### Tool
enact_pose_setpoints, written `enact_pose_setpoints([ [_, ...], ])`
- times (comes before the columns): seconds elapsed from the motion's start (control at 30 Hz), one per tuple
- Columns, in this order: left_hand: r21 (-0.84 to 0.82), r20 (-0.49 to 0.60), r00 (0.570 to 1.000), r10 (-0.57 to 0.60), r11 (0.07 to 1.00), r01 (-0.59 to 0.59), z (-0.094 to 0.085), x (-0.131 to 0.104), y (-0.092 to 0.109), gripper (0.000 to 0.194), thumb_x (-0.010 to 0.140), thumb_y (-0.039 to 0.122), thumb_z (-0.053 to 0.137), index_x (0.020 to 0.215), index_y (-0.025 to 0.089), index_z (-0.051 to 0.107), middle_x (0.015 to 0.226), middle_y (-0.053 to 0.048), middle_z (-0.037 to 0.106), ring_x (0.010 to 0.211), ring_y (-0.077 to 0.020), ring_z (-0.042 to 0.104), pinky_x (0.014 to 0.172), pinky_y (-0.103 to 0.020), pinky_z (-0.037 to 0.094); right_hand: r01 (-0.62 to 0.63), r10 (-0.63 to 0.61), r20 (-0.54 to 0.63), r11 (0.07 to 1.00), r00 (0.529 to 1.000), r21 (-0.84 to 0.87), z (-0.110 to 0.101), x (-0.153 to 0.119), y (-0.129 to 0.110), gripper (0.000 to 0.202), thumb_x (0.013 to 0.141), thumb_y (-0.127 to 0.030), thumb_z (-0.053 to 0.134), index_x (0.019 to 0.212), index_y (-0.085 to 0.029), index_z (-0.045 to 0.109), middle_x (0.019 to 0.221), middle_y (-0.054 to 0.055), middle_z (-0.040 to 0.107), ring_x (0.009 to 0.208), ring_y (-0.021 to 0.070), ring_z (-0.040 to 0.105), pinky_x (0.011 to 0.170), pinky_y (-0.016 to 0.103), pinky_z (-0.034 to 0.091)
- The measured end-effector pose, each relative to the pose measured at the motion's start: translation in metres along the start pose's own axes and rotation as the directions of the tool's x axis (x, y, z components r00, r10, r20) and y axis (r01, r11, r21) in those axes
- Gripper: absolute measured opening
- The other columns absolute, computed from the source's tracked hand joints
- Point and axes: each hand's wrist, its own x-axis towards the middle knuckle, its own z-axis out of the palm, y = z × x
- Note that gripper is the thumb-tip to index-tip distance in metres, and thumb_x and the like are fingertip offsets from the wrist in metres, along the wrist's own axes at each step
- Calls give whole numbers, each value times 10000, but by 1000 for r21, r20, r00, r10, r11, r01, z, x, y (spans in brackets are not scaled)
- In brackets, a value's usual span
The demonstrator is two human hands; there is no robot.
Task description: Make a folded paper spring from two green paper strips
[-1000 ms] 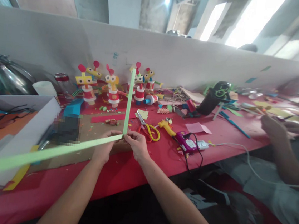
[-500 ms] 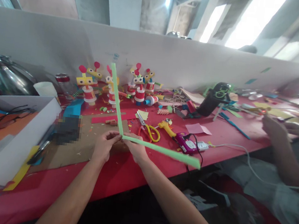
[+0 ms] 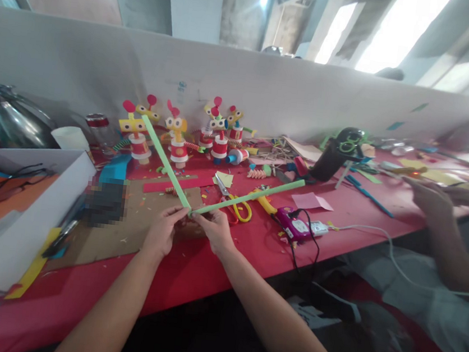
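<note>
Pinched where they meet, in a V: green strips (image 3: 164, 159), above red table (image 3: 182, 283), near cardboard (image 3: 122, 245). Fingertips of left hand (image 3: 163, 229) and right hand (image 3: 216, 231) clamped on the join. Beyond right hand: scissors (image 3: 247, 211), yellow-handled glue gun (image 3: 266, 204). Farther back: paper figures (image 3: 178, 150), mostly upright.

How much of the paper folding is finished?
Several paper figures near the wall look done, with heads and folded springy arms. In hand now: the left hand and right hand pinch light green strips where they meet. Probably most of that folding is left, since both ends stick out long and straight.
</note>
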Motion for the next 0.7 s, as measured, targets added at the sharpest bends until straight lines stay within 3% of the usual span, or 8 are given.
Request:
enact_pose_setpoints([
  [0.2, 55, 35, 999, 24, 998, -26, 0, -2, -2, 269, 544, 329, 798, 713, 149, 689, 598, 6, 626, 533, -86, 498, 558, -229, 375, -3, 4, -53, 1000, 999, 8, -2, 0, -1, 201, 658, -333, 723, 706, -166, 624, 600, -17, 613, 537, 101, 527, 526, 218, 386],
  [0.43, 3, 53, 998, 24, 1000, -24, 1, -4, 1, 211, 554, 268, 791, 660, 154, 648, 596, 16, 611, 571, -92, 538, 585, -220, 398, 68, -69, -83, 998, 994, -12, -3, 2, 0, 260, 651, -332, 726, 811, -182, 586, 651, -25, 606, 584, 108, 541, 552, 215, 402],
  [0.57, 132, 60, 998, -26, 991, 18, 0, -6, -1, 296, 552, 336, 799, 755, 148, 696, 645, -25, 660, 596, -129, 577, 599, -250, 419, 97, -98, -50, 995, 994, -35, -4, 2, 3, 235, 665, -302, 706, 833, -189, 588, 675, -18, 600, 608, 116, 550, 578, 225, 429],
  [0.7, 245, 65, 998, 4, 969, -20, -1, -7, -1, 328, 551, 419, 792, 695, 138, 702, 641, -60, 681, 592, -153, 589, 587, -263, 418, 114, -119, -56, 990, 991, -81, -5, 1, 3, 220, 672, -299, 698, 834, -194, 592, 688, -13, 602, 624, 120, 553, 588, 228, 436],
])
